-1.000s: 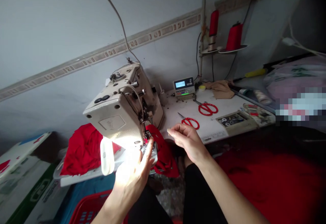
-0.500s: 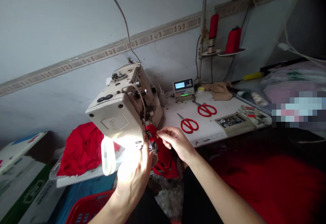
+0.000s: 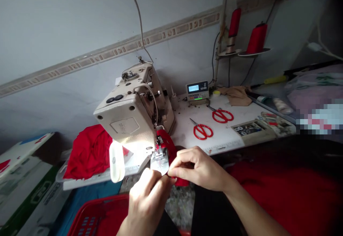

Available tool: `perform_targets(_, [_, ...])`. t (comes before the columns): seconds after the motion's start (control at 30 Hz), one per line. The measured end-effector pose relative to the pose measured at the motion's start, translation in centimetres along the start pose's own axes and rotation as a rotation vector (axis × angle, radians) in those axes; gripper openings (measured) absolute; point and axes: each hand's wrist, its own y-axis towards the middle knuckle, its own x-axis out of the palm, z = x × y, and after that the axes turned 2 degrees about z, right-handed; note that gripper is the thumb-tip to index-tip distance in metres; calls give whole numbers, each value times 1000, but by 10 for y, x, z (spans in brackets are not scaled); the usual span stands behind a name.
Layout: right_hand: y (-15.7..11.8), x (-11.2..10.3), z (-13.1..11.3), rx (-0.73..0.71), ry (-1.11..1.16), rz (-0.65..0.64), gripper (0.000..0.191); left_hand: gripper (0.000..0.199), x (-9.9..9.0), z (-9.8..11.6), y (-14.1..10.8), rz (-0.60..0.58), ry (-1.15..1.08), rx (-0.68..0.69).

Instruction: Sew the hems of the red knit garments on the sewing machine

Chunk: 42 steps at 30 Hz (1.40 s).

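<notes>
The sewing machine [image 3: 128, 118] and lamp [image 3: 117, 161] block the space above the left hand [image 3: 146, 202]. Above the right hand [image 3: 198, 166], a strip of table [image 3: 182, 136] passes up to the scissors [image 3: 203, 132].

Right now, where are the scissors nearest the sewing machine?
Head view: the red-handled scissors lie on the white tabletop, right of the sewing machine, beside a second pair.
</notes>
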Motion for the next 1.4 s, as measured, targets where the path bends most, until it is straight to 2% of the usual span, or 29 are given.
perform_targets(0.07, [8, 5, 0, -59, 28, -5, 19, 13, 2, 5, 2, 28, -114, 16])
perform_targets(0.13, [14, 9, 3, -100, 69, -72, 24, 24, 4, 4, 0, 79, -155, 40])
perform_targets(0.2, [17, 12, 9, -80, 104, -134, 33, 35, 4, -2, -5, 172, -63, 60])
perform_targets(0.27, [18, 14, 16, -17, 135, -139, 37, 41, 5, -10, -10, 237, 93, 56])
perform_targets(0.37, [17, 20, 25, 69, 193, -68, 31, 37, 9, -18, -14, 248, 153, -30])
perform_targets(0.5, [19, 31, 33, 121, 281, 26, 29, 29, 15, -18, -11, 275, 3, -160])
perform_targets(0.7, [23, 47, 38, 39, 144, 276, 29, 18, 17, -24, -12, 295, -245, -445])
perform_targets(0.77, [22, 53, 38, 19, 97, 376, 29, 18, 17, -28, -18, 311, -262, -545])
perform_targets(0.87, [22, 59, 37, -15, 11, 492, 28, 19, 17, -34, -27, 351, -209, -619])
perform_targets(1.0, [22, 64, 36, -82, -72, 561, 24, 16, 16, -38, -32, 324, -178, -640])
perform_targets(1.17, [22, 67, 38, -111, -103, 556, 19, 12, 14, -36, -28, 313, -154, -598])
perform_targets(1.4, [25, 67, 38, -127, -131, 555, 21, 10, 17, -36, -29, 324, -179, -578])
